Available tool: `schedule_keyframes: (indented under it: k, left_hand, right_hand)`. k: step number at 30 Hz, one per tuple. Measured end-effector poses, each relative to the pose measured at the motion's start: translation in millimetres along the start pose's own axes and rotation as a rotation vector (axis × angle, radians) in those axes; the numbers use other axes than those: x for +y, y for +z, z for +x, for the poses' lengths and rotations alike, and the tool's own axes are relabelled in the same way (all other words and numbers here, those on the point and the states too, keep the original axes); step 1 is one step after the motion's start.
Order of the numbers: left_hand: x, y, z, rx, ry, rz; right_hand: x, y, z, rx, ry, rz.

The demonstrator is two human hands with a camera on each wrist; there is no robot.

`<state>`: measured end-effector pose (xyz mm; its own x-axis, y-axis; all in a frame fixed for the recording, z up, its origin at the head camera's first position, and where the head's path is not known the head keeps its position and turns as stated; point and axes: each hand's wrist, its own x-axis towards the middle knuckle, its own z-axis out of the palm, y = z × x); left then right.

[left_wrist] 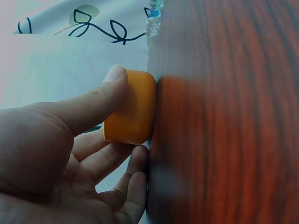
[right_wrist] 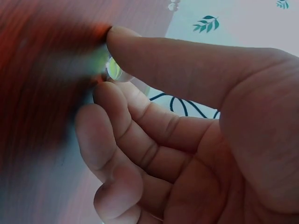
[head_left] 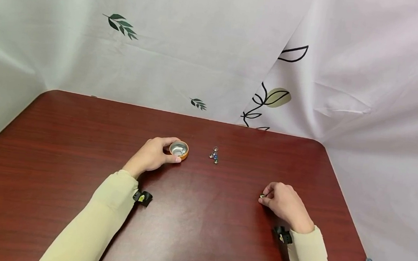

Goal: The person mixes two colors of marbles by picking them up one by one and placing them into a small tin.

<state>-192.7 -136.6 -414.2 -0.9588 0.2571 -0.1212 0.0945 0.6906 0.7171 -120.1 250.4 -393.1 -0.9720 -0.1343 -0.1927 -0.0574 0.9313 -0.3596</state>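
- a small glass marble (right_wrist: pixel 113 70) sits pinched between the right hand's (head_left: pixel 285 203) thumb and forefinger, low against the table (head_left: pixel 79 143), toward the right edge and nearer the front than the back; a fingertip pinch suits a thing so small and round, which would likely roll out of a looser hold.
- the other fingers (right_wrist: pixel 117 140) of that hand are curled under the pinch, close to the wood.
- a little orange tin (head_left: pixel 179 149) with a shiny metal inside stands open side up near the middle of the table, a bit toward the back edge.
- the left hand (head_left: pixel 152 155) grips the tin by its wall, thumb (left_wrist: pixel 93 105) on one side and fingers round the other, its heel down on the table; this probably keeps the light tin from sliding or tipping.
- a small cluster of marbles (head_left: pixel 214 155) lies just right of the tin, apart from it and well apart from the right hand.
- cream sleeves (head_left: pixel 107 204) cover both forearms, each with a black wrist mount (head_left: pixel 143 197).
- a white curtain (head_left: pixel 202 41) printed with leaves hangs behind the back edge and past the right edge.
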Motion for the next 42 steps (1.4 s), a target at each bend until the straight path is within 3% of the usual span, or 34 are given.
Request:
schedule_keyframes:
  k: [20, 42]
  left_hand:
    - [-0.2, 0.0, -1.4, 0.002, 0.008, 0.003]
    - [-1.0, -0.3, -1.2, 0.006, 0.014, -0.009]
  right_hand:
    - [-1.3, 0.2, -0.9, 0.006, -0.007, -0.038]
    - [-8.4, -1.2, 1.6, 0.076, -0.068, -0.052]
